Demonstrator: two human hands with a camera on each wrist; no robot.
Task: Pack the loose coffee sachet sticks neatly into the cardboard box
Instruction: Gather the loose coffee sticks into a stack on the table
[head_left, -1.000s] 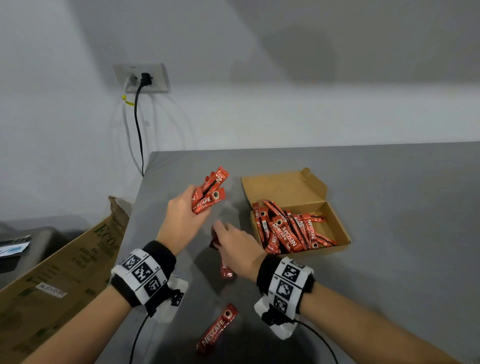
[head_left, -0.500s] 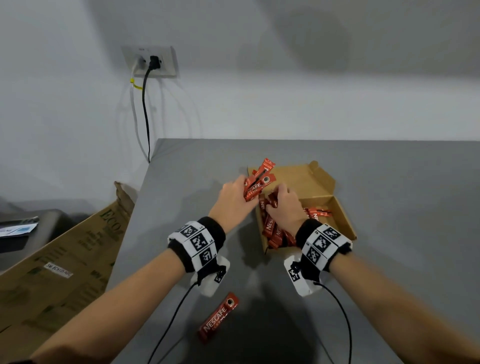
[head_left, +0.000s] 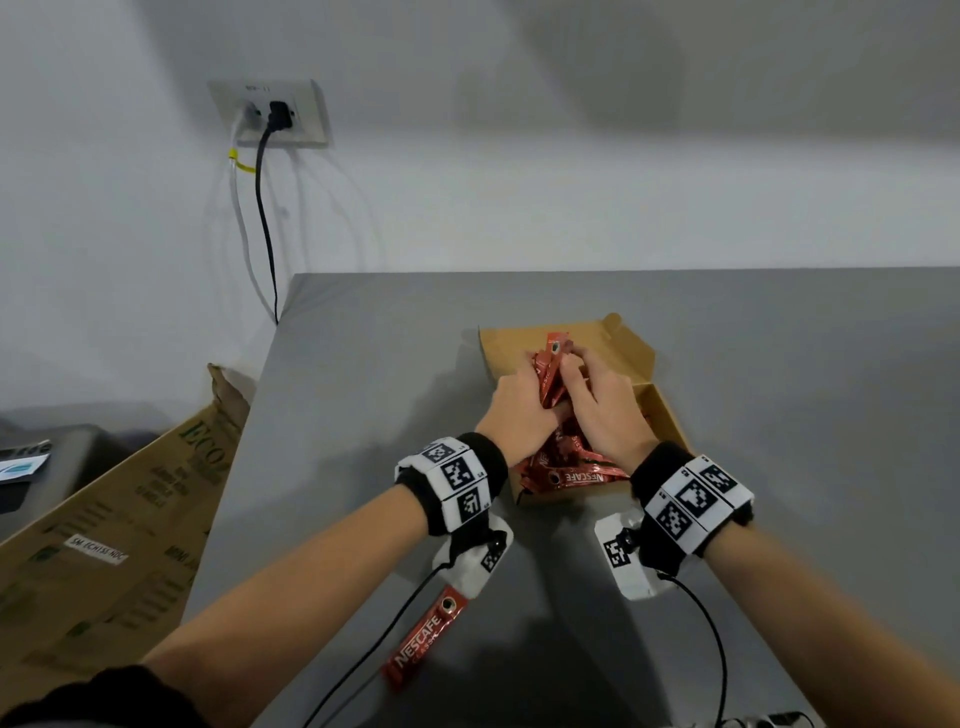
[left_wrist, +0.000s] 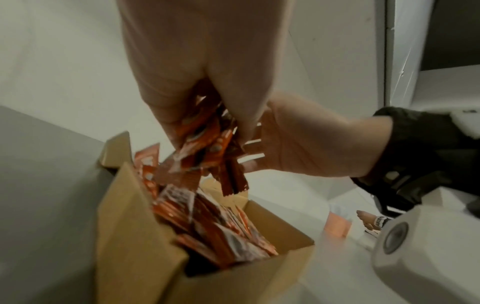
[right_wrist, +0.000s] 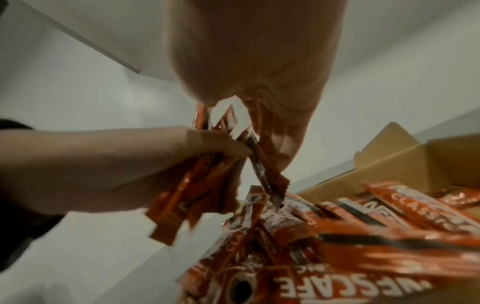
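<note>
Both the left hand (head_left: 519, 410) and right hand (head_left: 605, 410) clutch a sachet bundle (head_left: 551, 375), hiding most of the cardboard box (head_left: 501, 347).

We seem to be in a plain office or storeroom: a grey table (head_left: 727, 332) against bare white walls, a wall socket (head_left: 270, 111) beyond our fingers, a flattened carton (head_left: 104, 530) left of them.

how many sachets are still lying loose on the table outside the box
1. A single loose sachet lies on the grey table, near the left wrist and short of the cardboard box. Others could be hidden under the arms or out of frame.
</note>
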